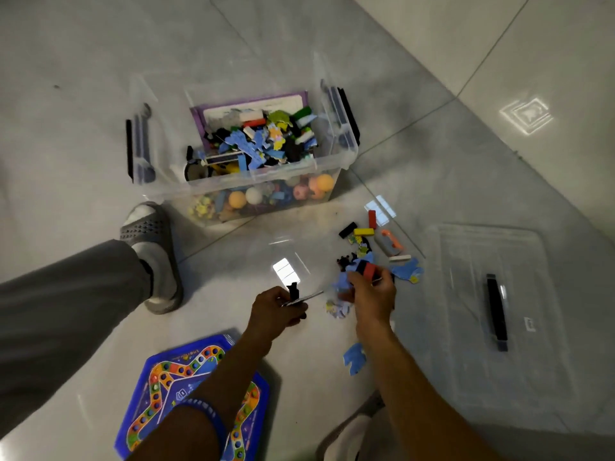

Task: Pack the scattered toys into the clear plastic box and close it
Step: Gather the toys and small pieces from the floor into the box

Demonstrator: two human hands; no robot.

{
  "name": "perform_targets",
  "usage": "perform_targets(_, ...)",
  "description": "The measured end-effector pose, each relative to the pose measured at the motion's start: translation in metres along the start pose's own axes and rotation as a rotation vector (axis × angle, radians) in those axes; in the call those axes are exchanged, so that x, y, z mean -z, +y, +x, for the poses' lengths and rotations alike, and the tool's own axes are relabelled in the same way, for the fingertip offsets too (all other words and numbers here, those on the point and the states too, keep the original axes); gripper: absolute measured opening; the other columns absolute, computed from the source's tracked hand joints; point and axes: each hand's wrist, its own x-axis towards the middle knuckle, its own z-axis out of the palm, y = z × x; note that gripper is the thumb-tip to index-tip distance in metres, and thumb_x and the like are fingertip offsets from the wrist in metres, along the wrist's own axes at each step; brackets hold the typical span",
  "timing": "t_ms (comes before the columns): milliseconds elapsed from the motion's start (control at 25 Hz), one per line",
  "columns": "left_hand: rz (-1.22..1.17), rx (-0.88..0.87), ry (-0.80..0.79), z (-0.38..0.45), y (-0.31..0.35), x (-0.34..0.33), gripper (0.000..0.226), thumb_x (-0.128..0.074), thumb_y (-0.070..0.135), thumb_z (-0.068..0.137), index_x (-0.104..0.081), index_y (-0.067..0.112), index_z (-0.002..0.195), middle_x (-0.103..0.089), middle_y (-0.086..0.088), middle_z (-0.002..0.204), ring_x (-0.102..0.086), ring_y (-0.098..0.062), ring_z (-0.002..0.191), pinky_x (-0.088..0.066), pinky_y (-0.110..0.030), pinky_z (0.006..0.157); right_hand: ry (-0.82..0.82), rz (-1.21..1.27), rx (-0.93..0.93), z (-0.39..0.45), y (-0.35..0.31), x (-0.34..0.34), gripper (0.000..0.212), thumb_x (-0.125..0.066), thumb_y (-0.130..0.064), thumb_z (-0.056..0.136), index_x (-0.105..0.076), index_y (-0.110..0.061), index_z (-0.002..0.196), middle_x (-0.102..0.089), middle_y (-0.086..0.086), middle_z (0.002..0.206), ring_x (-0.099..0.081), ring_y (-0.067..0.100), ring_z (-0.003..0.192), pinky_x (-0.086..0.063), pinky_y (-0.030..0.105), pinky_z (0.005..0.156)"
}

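Floor: pale glossy tiles [416, 94] with dark grout lines lay under everything.
Game board: a blue board [156, 390] with a coloured winding track lay nearest, partly under the left forearm.
Puzzle piece: one blue piece [355, 358] lay beside the right forearm.
Left hand: the left hand [276, 311] was curled round a small black piece and a thin flat strip.
Right hand: the right hand [371, 294] gripped a bunch of blue, red and black pieces.
Scattered toys: red, yellow, black and orange blocks and puzzle bits [372, 241] lay just beyond the right hand.
Lid: the clear lid [539, 261] with a black handle lay flat to the right, off the box.
Foot: a grey slipper [153, 241] stood near the box's left corner.
Clear plastic box: the open box [259, 181], farthest away, was heaped with toys and balls.
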Motion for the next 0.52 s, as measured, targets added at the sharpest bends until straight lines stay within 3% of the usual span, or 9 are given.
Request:
perform_targets(80,-0.152,-0.060,0.038,0.000,0.050,0.012,0.028,-0.073,-0.008,0.075,-0.051,0.007,0.069,-0.065,-0.014,0.074,-0.069,-0.017,0.057,-0.059,-0.027,0.060,-0.089,0.203,0.025,-0.009,-0.048,-0.036,0.025,-0.065,0.001,0.082,-0.060,-0.003,0.106,-0.067,0.012,0.090,-0.063,0.017,0.052,-0.053,0.026,0.046)
perform_targets(200,-0.281,-0.185,0.098,0.003,0.146,0.044,0.029,-0.072,-0.006,0.076,-0.048,0.010,0.073,-0.063,-0.012,0.071,-0.068,-0.015,0.053,-0.058,-0.025,0.055,-0.244,0.294,0.086,-0.022,-0.136,-0.099,0.023,-0.067,0.000,0.081,-0.061,-0.002,0.103,-0.067,0.014,0.081,-0.060,0.020,0.048,-0.050,0.024,0.043)
perform_targets(280,-0.327,-0.228,0.143,0.010,0.204,0.068,0.026,-0.074,-0.005,0.075,-0.053,0.009,0.081,-0.064,-0.013,0.075,-0.068,-0.014,0.054,-0.058,-0.025,0.056,-0.358,0.228,0.045,-0.028,-0.190,-0.134,0.023,-0.070,-0.007,0.080,-0.061,-0.004,0.100,-0.065,0.012,0.079,-0.059,0.019,0.049,-0.052,0.025,0.044)
perform_targets(360,-0.291,-0.230,0.216,0.021,0.244,0.085,0.038,-0.080,0.000,0.069,-0.058,0.007,0.099,-0.065,-0.015,0.089,-0.068,-0.020,0.068,-0.057,-0.031,0.067,-0.453,0.059,0.000,-0.025,-0.222,-0.152,0.023,-0.072,-0.020,0.080,-0.063,-0.009,0.098,-0.066,0.010,0.088,-0.065,0.022,0.066,-0.057,0.032,0.051)
perform_targets(440,-0.113,-0.252,0.347,0.022,0.256,0.086,0.050,-0.083,0.007,0.067,-0.059,0.012,0.111,-0.063,-0.009,0.104,-0.064,-0.023,0.087,-0.054,-0.035,0.079,-0.404,-0.080,0.054,-0.012,-0.221,-0.149,0.014,-0.069,-0.024,0.082,-0.061,-0.015,0.090,-0.066,0.010,0.094,-0.067,0.025,0.080,-0.060,0.038,0.064)
perform_targets(520,-0.026,-0.382,0.442,0.015,0.240,0.068,0.053,-0.075,0.008,0.075,-0.056,0.016,0.124,-0.058,0.000,0.109,-0.059,-0.017,0.098,-0.049,-0.027,0.079,-0.249,-0.124,0.154,0.008,-0.190,-0.120,0.010,-0.065,-0.017,0.083,-0.060,-0.018,0.091,-0.067,0.009,0.096,-0.066,0.024,0.080,-0.060,0.038,0.067)
